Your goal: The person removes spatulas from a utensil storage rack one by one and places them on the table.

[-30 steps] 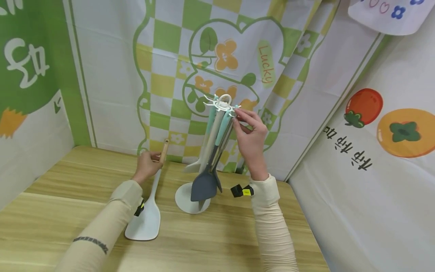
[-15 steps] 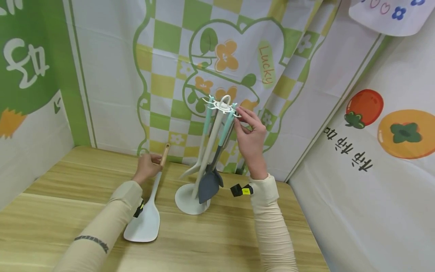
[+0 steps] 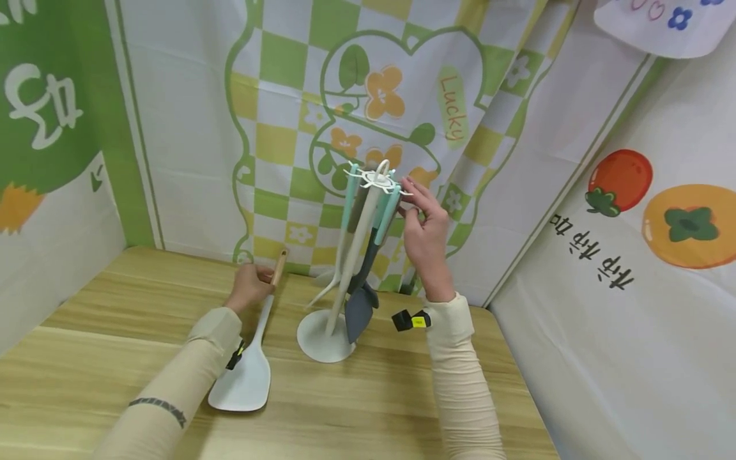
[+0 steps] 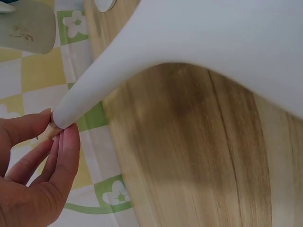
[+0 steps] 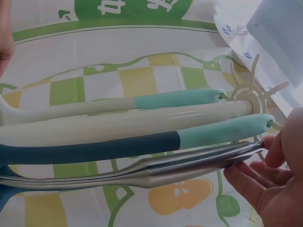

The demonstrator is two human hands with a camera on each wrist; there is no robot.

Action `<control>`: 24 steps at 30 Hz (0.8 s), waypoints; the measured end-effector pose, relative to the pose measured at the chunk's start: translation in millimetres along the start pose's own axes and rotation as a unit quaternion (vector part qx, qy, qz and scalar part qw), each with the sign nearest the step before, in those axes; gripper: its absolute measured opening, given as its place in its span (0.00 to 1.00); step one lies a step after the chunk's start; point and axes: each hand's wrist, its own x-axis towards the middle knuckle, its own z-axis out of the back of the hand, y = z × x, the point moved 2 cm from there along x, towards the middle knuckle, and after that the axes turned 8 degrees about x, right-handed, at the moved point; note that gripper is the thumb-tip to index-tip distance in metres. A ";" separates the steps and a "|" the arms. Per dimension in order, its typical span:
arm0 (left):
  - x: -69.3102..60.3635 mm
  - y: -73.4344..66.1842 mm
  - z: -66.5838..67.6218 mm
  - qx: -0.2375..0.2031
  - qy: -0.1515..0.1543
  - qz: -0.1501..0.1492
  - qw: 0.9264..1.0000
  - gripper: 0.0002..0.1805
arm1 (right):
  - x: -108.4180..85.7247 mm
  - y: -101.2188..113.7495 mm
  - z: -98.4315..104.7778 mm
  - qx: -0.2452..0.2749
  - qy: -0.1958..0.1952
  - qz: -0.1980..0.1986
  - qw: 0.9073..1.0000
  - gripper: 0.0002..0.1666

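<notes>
A white spatula [image 3: 244, 380] with a wooden handle lies on the table at the left. My left hand [image 3: 251, 285] pinches its handle, also visible with the hand [image 4: 45, 182] in the left wrist view. A cream utensil rack [image 3: 313, 338] holds several hanging utensils, including a dark turner [image 3: 359, 313] with a mint handle. My right hand [image 3: 427, 236] is at the rack's hooked top, index finger at a hook and thumb apart from it. In the right wrist view, that hand's fingers [image 5: 244, 177] touch a steel utensil handle [image 5: 184, 165].
The wooden table [image 3: 368, 402] ends at a checked curtain [image 3: 282, 115] behind the rack. A white printed wall [image 3: 632, 332] stands on the right, and a white container [image 3: 661, 25] with blue flowers hangs at the upper right.
The rack's hook wheel and its utensils have turned; the dark turner has swung from the front to the right. My right thumb has moved away from the hooks. My left hand is nearly still.
</notes>
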 end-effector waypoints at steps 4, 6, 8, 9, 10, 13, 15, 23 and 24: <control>-0.9 3.3 -1.8 0.016 0.003 0.006 1.000 0.22 | 1.6 0.2 -0.4 0.003 0.017 -0.031 0.999 0.28; -0.4 5.0 -3.0 0.022 0.007 0.007 1.000 0.22 | 2.7 -3.0 0.6 0.009 0.020 -0.043 0.999 0.28; 0.0 6.3 -4.7 0.026 0.013 0.008 1.000 0.21 | 4.6 -11.3 2.5 0.018 0.021 -0.051 0.998 0.30; 0.4 7.3 -5.5 0.029 0.016 0.008 0.999 0.21 | 5.5 -16.2 3.6 0.025 0.022 -0.054 0.998 0.31; 0.9 8.7 -6.2 0.034 0.018 0.007 0.999 0.21 | 6.5 -20.8 4.7 0.031 0.022 -0.054 0.998 0.31; 1.0 13.1 -7.3 0.055 0.026 0.005 0.998 0.20 | 8.9 -32.5 7.2 0.051 0.027 -0.048 0.997 0.28; 0.6 16.3 -7.5 0.068 0.031 0.008 0.997 0.20 | 9.3 -35.7 8.2 0.058 0.030 -0.036 0.997 0.24; -2.4 17.0 -7.9 0.067 0.045 0.018 0.997 0.21 | 10.2 -39.8 8.8 0.037 0.021 0.018 0.999 0.20; -1.9 17.4 -8.3 0.062 0.048 0.019 0.997 0.21 | 9.6 -35.3 8.0 0.035 0.019 0.021 0.999 0.20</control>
